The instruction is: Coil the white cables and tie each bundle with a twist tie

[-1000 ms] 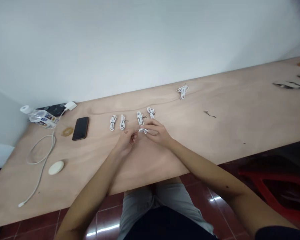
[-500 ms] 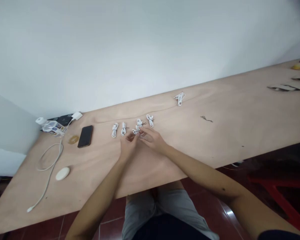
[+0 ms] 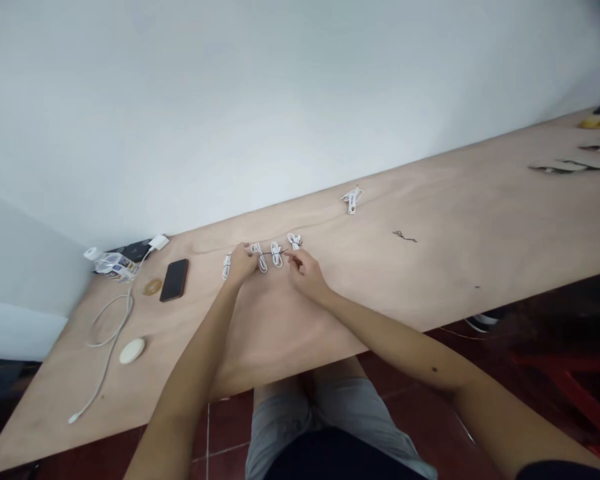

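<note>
The left hand point(image 3: 241, 263) is moving away from the right hand point(image 3: 305, 273) onto the row of coiled white cables point(image 3: 277, 255) on the plywood worktop point(image 3: 380, 280), whether either grip is clamped cannot be told, and a dragging finger risks knocking the coils out of line.

A pale plywood tabletop point(image 3: 430, 280) with smooth, matt, visible wood grain carries coiled white cables point(image 3: 277, 254) in smooth plastic and a glossy black phone point(image 3: 174, 280), above polished dark red floor tiles point(image 3: 230, 427).
</note>
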Demonstrator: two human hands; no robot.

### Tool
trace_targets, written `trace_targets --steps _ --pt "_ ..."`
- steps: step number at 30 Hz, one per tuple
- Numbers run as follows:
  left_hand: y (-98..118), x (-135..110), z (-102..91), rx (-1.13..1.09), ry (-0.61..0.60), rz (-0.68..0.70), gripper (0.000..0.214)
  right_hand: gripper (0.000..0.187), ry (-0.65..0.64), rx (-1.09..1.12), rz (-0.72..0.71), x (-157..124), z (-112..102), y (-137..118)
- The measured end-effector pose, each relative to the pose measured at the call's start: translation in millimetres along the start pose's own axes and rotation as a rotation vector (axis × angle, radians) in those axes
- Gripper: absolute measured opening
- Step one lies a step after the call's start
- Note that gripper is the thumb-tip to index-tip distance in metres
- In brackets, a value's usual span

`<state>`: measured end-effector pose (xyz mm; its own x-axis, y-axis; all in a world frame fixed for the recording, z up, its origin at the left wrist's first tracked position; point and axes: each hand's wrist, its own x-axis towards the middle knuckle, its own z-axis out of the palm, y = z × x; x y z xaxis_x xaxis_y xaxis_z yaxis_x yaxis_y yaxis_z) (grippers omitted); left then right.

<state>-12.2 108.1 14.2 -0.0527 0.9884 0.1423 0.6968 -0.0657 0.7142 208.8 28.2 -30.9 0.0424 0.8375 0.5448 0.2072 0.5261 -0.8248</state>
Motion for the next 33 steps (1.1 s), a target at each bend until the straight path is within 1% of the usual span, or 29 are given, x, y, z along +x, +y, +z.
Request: trace_targets --steps 4,6,8,10,13,15,17,20,23,24,25,26,29,31,33 --pt "3 3 6.0 0.180 0.012 -0.016 0.033 0.036 0.041 0.033 0.051 3 -1 2" --pt "8 2 8.4 0.243 0.032 0.034 0.031 0.036 0.063 0.049 0.073 4 0 3" --pt "16 1 13.1 0.300 0.047 0.124 0.027 0.036 0.077 0.064 0.089 5 1 4" --pt "25 -1 21.3 0.337 0.010 0.180 0.022 0.037 0.085 0.068 0.094 6 0 6" --pt "37 -3 37.1 0.390 -0.098 0.166 0.020 0.033 0.105 0.052 0.087 8 -3 11" --pt "42 -4 46.7 0.427 -0.124 0.168 0.020 0.030 0.126 0.035 0.082 10 -8 15" --pt "46 -4 53.1 0.404 -0.125 0.171 0.022 0.027 0.141 0.001 0.075 13 -14 19" --pt "49 -6 54.6 0.317 -0.134 0.169 0.024 0.025 0.105 -0.072 0.026 18 -24 22" --pt "47 -14 46.5 0.255 -0.151 0.187 0.017 0.025 0.053 -0.128 -0.029 20 -33 21" --pt "46 -18 42.3 0.205 -0.150 0.194 0.018 0.026 0.042 -0.137 -0.035 20 -35 21" --pt "43 -24 37.6 0.131 -0.148 0.201 0.020 0.026 0.025 -0.137 -0.037 20 -36 20" --pt "41 -30 32.9 0.009 -0.143 0.206 0.025 0.026 0.004 -0.127 -0.036 20 -36 19" --pt "31 -55 21.1 -0.421 -0.170 0.190 0.044 0.033 -0.058 -0.011 0.005 17 -30 14" --pt "25 -72 17.1 -0.583 -0.177 0.144 0.053 0.040 -0.098 0.114 0.066 13 -24 10" --pt "20 -88 16.6 -0.675 -0.193 0.083 0.061 0.043 -0.165 0.222 0.128 9 -19 5"
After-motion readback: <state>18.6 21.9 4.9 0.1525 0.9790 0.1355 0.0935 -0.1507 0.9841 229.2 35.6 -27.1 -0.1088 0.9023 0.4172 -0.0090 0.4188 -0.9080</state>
